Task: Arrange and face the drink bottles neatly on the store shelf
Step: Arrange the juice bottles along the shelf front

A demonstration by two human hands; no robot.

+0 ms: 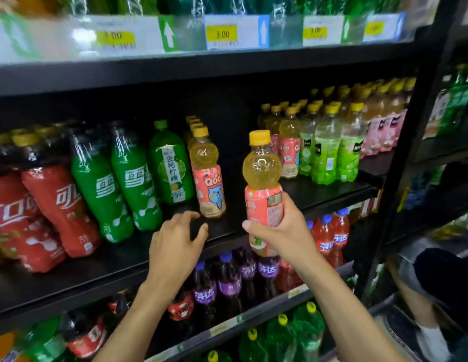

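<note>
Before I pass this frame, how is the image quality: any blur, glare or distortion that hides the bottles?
Head view: the held bottle in the right hand and the left hand are sharp; the price tags on top are smeared; glare streaks the wrapped green bottles; wide-angle bending tilts the middle shelf; the right side is dim.

A single wide-angle view, worn on the head, faces forward and down at the middle shelf (97, 278) from near. The frame tilts: shelf edges climb toward the right. The left hand (175, 246) and right hand (285, 231) show at the near bottom, the pink-labelled bottle (264, 205) near centre. The far top price tags (222, 35) seem blurred.
</note>
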